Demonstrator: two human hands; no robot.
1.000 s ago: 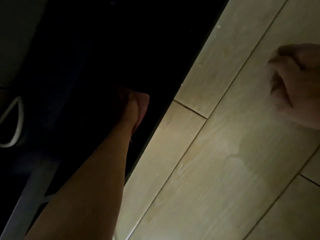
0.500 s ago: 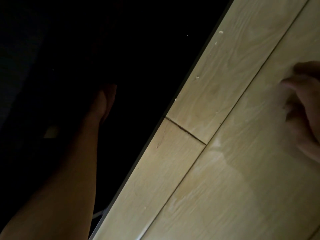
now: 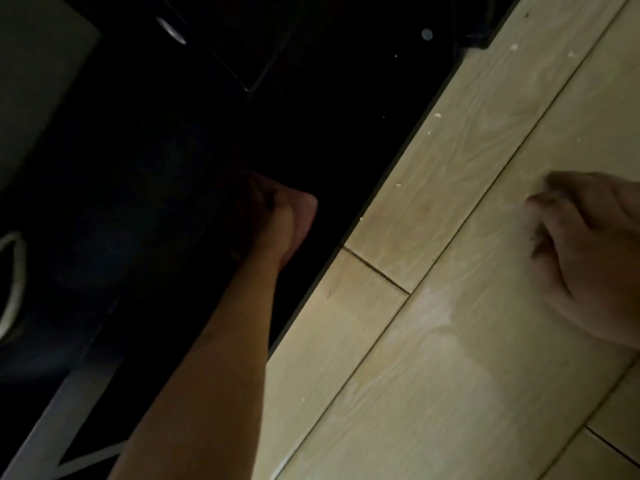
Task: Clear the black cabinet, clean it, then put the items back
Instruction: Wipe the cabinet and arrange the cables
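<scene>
The black cabinet (image 3: 346, 116) fills the left and middle of the head view, its inside almost wholly dark. My left arm reaches into it, and my left hand (image 3: 280, 220) sits low on the cabinet's dark bottom. Its fingers fade into the shadow, so whether it holds anything is hidden. My right hand (image 3: 588, 258) rests on the pale wooden floor (image 3: 450, 375) at the right edge, fingers bent with their tips on the boards and nothing in them.
Small pale crumbs (image 3: 437, 115) lie on the floor along the cabinet's edge. A white loop (image 3: 14, 282) shows at the far left, a metal glint (image 3: 171, 31) near the top, and a pale bar (image 3: 52, 420) runs along the lower left.
My left hand has shifted right and nearer the cabinet's front edge. The view has swung, showing more of the cabinet's top. My right hand stays on the floor.
</scene>
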